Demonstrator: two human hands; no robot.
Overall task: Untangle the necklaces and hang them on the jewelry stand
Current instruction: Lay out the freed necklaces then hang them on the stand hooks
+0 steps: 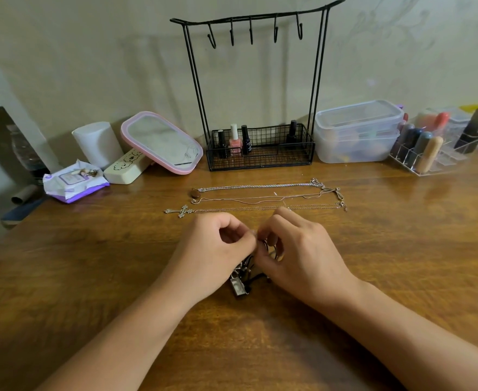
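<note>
Head view: both hands, left [218, 249] and right [297, 249], pinching necklace tangle [242, 280]; three necklaces [260, 197] stretched left-right.

Both bare forearms reached in from the near edge and converged just short of the stand [256, 88], in line with its middle. The left hand [215, 249] lay knuckles up, fingers curled, thumb and forefinger pinched together. The right hand [297, 252] faced it, fingers likewise curled inward, the two sets of fingertips almost touching over a tangle [242, 280] between them.
</note>
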